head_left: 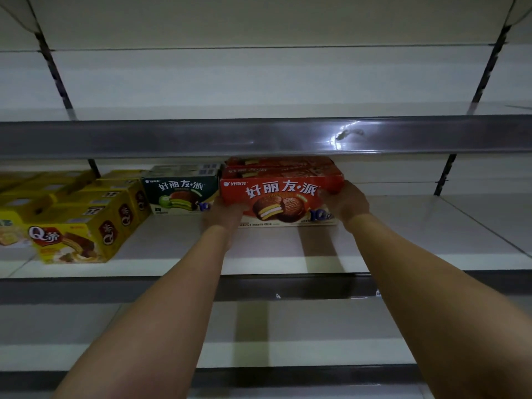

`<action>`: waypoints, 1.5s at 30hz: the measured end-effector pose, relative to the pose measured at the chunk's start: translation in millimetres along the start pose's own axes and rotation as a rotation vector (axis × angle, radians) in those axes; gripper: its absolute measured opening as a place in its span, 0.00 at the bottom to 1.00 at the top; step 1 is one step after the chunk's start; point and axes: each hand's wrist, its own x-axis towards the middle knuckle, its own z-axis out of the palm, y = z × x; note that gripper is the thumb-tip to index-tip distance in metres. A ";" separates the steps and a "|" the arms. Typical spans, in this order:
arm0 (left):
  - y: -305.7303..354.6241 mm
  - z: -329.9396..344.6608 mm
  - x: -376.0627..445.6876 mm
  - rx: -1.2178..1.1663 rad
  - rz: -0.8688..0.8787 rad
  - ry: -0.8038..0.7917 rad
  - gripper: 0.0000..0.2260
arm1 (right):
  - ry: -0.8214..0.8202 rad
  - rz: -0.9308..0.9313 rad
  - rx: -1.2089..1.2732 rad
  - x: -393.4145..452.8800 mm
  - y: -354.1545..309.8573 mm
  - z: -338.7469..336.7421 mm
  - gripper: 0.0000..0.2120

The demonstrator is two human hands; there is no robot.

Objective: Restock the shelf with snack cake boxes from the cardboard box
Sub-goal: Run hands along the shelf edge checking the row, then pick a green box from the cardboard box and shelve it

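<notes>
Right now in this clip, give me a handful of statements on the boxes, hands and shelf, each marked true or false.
1. Both hands hold the red snack cake box, the left hand at its left end, the right hand at its right end. True.
2. The green box stands to the right of the red one. False: it stands to its left.
3. More red boxes sit behind the held one. True.
4. The yellow boxes are on the shelf above. False: they share the same shelf, far left.
</notes>
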 end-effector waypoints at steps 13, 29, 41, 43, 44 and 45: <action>9.3 8.5 2.4 -0.150 -0.026 -0.020 0.32 | -0.080 0.084 0.307 33.3 24.0 32.0 0.45; 20.4 -35.1 -53.8 0.486 -0.060 0.000 0.27 | -0.316 -0.025 -0.347 -52.6 -6.7 -3.2 0.24; -14.3 -101.7 -227.0 0.679 -0.164 0.366 0.24 | -0.569 -0.783 -0.485 -167.4 -30.6 -5.1 0.27; -32.5 -119.0 -266.3 0.675 -0.254 0.425 0.25 | -0.631 -0.841 -0.461 -196.5 -36.4 -2.5 0.30; -39.1 -126.3 -283.4 0.674 -0.302 0.445 0.25 | -0.667 -0.858 -0.449 -208.8 -39.4 -0.1 0.30; -48.2 -135.6 -304.1 0.666 -0.362 0.475 0.26 | -0.714 -0.879 -0.450 -225.7 -41.0 2.5 0.30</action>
